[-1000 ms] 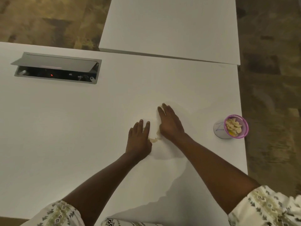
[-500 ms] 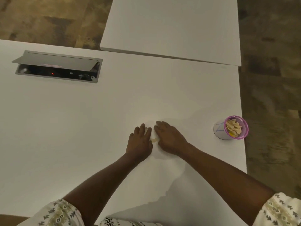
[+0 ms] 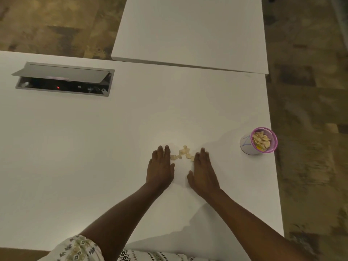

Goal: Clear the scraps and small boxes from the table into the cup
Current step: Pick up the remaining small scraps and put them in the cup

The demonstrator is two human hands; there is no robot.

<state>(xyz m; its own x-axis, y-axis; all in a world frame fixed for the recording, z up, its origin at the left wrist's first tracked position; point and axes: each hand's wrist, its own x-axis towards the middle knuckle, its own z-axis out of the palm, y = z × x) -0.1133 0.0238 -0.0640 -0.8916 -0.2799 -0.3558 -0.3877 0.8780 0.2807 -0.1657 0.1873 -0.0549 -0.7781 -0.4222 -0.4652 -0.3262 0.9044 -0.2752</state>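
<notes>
A small heap of pale beige scraps point(image 3: 183, 153) lies on the white table point(image 3: 94, 147), between my fingertips. My left hand point(image 3: 161, 166) rests flat on the table just left of the heap, holding nothing. My right hand point(image 3: 203, 172) lies flat just right of the heap, its fingertips touching the nearest scrap. A white cup with a pink rim point(image 3: 259, 141) stands near the table's right edge, about a hand's length right of my right hand. The cup holds several similar scraps.
An open grey cable box point(image 3: 64, 80) is set into the table at the far left. A second white table point(image 3: 188, 31) butts against the far edge. The table's right edge runs just past the cup, with patterned floor point(image 3: 310, 129) beyond.
My hands were pressed together over the scraps. They have now drawn apart and back towards me, and the heap of scraps shows between them.
</notes>
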